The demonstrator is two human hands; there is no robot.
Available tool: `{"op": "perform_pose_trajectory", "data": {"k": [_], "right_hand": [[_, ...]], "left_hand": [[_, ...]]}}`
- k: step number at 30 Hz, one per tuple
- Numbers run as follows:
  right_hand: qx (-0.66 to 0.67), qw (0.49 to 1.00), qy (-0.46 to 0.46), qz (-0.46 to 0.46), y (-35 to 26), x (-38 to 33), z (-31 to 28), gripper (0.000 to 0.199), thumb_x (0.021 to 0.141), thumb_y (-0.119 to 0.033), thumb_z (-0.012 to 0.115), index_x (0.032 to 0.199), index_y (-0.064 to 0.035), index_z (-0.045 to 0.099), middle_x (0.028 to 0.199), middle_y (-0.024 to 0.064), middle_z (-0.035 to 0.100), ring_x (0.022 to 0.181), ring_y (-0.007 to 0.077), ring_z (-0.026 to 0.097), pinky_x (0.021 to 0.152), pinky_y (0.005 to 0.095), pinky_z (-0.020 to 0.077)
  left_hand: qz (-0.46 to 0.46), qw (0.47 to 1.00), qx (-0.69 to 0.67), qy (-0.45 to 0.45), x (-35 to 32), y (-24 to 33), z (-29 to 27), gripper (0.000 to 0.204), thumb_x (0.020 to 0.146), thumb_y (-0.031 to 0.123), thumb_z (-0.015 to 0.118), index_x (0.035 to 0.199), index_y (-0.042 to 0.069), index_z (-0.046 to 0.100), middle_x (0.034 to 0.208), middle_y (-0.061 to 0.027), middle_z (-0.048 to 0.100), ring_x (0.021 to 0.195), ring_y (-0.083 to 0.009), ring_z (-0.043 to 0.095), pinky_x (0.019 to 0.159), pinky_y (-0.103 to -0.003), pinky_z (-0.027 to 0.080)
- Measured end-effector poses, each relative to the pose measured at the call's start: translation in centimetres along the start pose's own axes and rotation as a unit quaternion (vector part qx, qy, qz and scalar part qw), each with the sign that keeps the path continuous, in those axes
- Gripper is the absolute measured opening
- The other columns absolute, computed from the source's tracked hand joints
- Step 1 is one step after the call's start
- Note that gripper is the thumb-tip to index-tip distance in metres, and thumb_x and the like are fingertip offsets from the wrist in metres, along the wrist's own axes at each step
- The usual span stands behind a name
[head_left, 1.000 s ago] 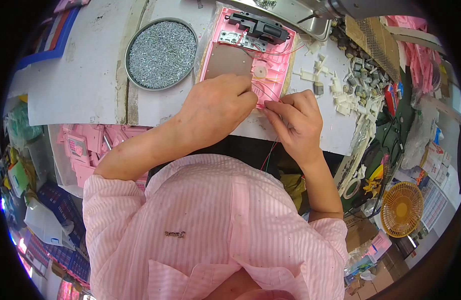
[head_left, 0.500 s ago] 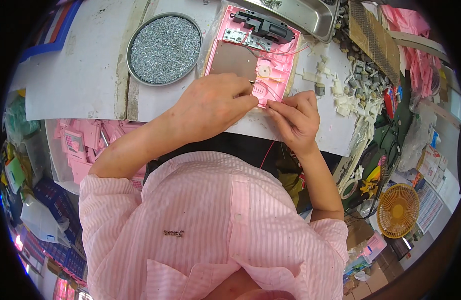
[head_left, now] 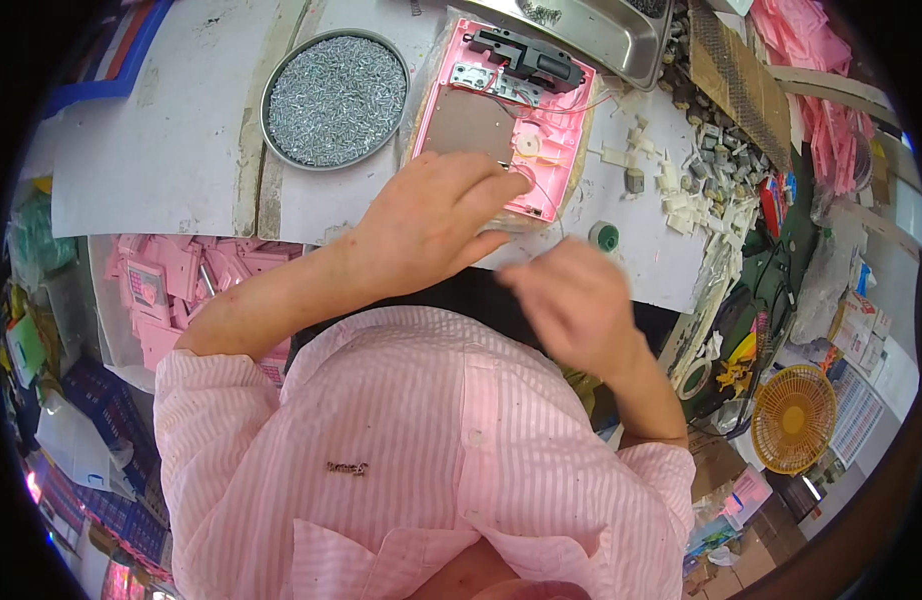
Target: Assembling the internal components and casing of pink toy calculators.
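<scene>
A pink plastic casing [head_left: 548,196] lies on the work table, its inside facing up. Within it are a black plastic mechanism [head_left: 526,60], a metal plate with holes [head_left: 476,77], a brown-grey panel [head_left: 468,124], a small white wheel [head_left: 528,146] and thin red wires [head_left: 571,107]. My left hand [head_left: 431,215] is closed over the casing's near left edge, fingers on top and thumb below the edge; the fingers cover that corner. Off the table's front edge, close to my body, my right hand [head_left: 576,305] is smeared by motion, so its fingers and anything in them are unclear.
Left of the casing stands a round metal dish [head_left: 336,100] full of small screws. A green roll [head_left: 604,236] sits to its near right. White and grey small parts [head_left: 696,190] are heaped at the right, and a metal tray [head_left: 611,40] is behind. Pink casings [head_left: 181,275] fill a bin at left.
My right hand has left the casing's near edge and moved down toward my body. The green roll has come into view. My left hand's thumb has dropped below the edge.
</scene>
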State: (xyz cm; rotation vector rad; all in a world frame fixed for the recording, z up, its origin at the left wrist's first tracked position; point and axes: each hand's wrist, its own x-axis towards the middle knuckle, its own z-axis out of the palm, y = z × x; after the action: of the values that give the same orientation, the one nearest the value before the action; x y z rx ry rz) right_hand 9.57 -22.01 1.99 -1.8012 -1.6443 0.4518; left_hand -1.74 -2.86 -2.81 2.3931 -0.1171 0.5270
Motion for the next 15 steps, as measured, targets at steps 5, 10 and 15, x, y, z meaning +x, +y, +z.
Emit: {"op": "perform_pose_trajectory", "data": {"k": [5,10,15], "right_hand": [[0.117,0.990,0.048,0.067,0.8,1.4,-1.0,0.031,0.083,-0.012,0.072,0.113,-0.0048,0.065,0.079,0.0085,0.064,0.067,0.0245,0.061,0.059,0.0367,0.0490],[-0.023,0.951,-0.009,0.308,1.4,0.2,0.1,0.059,0.086,-0.012,0.073,0.136,-0.0050,0.042,0.075,0.0073,0.069,0.061,0.0259,0.067,0.056,0.0327,0.0505],[0.342,0.917,0.026,0.202,-0.3,-1.2,-0.3,0.053,0.084,-0.011,0.072,0.132,-0.0036,0.053,0.080,0.0092,0.069,0.062,0.0259,0.062,0.060,0.0332,0.0500]], "left_hand": [[0.095,0.995,0.015,-0.027,-0.8,-1.0,0.3,0.029,0.077,0.014,0.072,0.105,0.010,0.069,0.092,-0.0014,0.063,0.084,-0.0200,0.060,0.078,-0.036,0.043],[0.065,0.998,0.012,0.020,-0.6,-1.1,1.1,0.027,0.076,0.014,0.069,0.103,0.010,0.069,0.089,-0.0003,0.062,0.080,-0.0180,0.060,0.077,-0.035,0.043],[0.096,0.995,0.016,0.001,0.5,-0.8,1.2,0.028,0.076,0.015,0.068,0.103,0.009,0.069,0.092,-0.0005,0.064,0.079,-0.0181,0.061,0.075,-0.036,0.043]]}}
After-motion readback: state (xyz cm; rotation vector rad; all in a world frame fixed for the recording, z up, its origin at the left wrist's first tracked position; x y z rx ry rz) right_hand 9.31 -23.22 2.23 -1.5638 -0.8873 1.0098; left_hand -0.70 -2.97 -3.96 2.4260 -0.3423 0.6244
